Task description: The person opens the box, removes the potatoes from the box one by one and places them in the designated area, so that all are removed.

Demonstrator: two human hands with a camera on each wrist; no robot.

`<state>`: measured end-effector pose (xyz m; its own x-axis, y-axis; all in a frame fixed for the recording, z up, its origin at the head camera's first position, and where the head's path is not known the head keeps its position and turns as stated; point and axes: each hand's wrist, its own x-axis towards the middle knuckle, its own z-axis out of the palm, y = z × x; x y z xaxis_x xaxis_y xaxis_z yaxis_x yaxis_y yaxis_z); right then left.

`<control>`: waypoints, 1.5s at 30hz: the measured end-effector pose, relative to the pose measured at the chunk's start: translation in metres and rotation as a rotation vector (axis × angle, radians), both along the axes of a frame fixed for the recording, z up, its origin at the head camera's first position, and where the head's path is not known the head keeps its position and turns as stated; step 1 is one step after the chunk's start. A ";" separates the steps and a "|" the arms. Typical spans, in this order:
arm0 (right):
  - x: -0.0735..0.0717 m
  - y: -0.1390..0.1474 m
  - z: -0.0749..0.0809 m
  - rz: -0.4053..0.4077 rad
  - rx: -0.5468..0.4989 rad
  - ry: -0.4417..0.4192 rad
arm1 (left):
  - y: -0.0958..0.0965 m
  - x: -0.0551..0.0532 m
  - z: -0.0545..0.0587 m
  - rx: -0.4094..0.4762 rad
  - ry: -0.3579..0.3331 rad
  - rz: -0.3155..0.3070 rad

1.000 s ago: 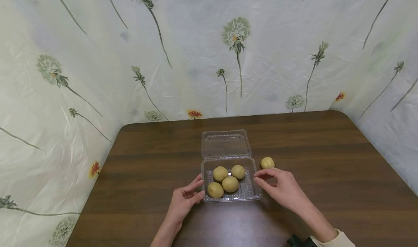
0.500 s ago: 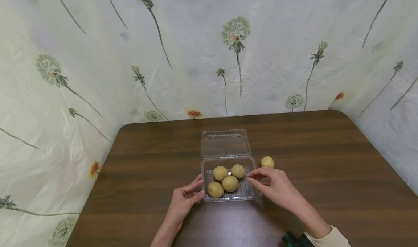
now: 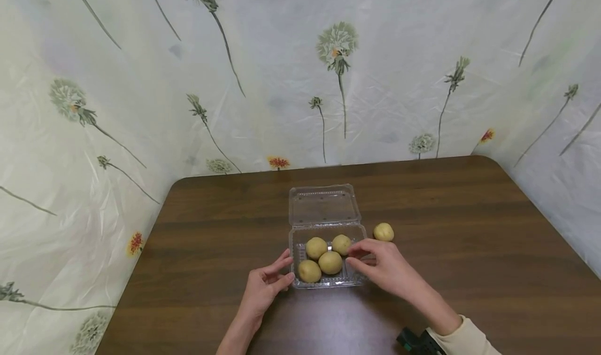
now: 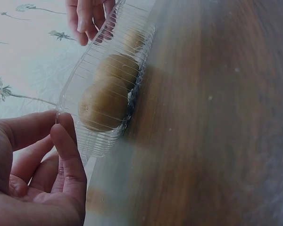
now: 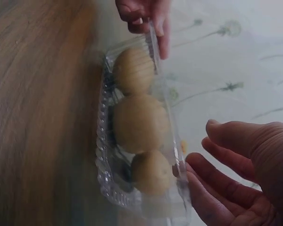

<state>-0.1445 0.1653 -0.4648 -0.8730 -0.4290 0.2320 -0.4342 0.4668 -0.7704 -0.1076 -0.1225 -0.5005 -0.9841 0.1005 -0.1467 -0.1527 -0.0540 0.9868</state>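
Note:
A clear plastic clamshell container [image 3: 324,286] stands on the table with its lid [image 3: 324,206] folded back. Several round yellow potatoes [image 3: 330,262] lie inside, mostly toward the left and back. My left hand [image 3: 263,290] pinches the container's left rim between thumb and fingers, as the left wrist view shows up close. Over the container's right side hovers my right hand [image 3: 387,266], its fingertips beside the potatoes there. In the right wrist view the right thumb [image 5: 226,134] is apart from the fingers, with nothing between them.
One more potato [image 3: 383,232] lies on the wooden table [image 3: 225,214] just right of the container's back corner. A flower-printed sheet [image 3: 263,84] hangs behind the table and at both sides. A dark device [image 3: 418,342] sits at the right sleeve [image 3: 465,339].
My right hand has moved left, from the container's right rim to over its inside, near the potatoes. The left hand has kept its place at the left rim.

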 end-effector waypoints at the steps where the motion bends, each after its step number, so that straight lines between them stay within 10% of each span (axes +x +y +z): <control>1: 0.000 -0.002 0.000 0.008 -0.002 -0.002 | 0.000 0.000 0.000 0.000 -0.001 0.001; 17: -0.001 -0.021 -0.012 0.040 0.065 0.179 | 0.000 -0.002 -0.003 0.002 -0.011 -0.005; 45: -0.004 -0.034 -0.014 -0.002 0.248 0.188 | 0.000 -0.001 -0.002 0.003 -0.008 0.004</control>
<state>-0.1489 0.1314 -0.4789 -0.8256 -0.4911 0.2780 -0.5572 0.6312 -0.5396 -0.1084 -0.1224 -0.5022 -0.9833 0.0969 -0.1540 -0.1600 -0.0572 0.9855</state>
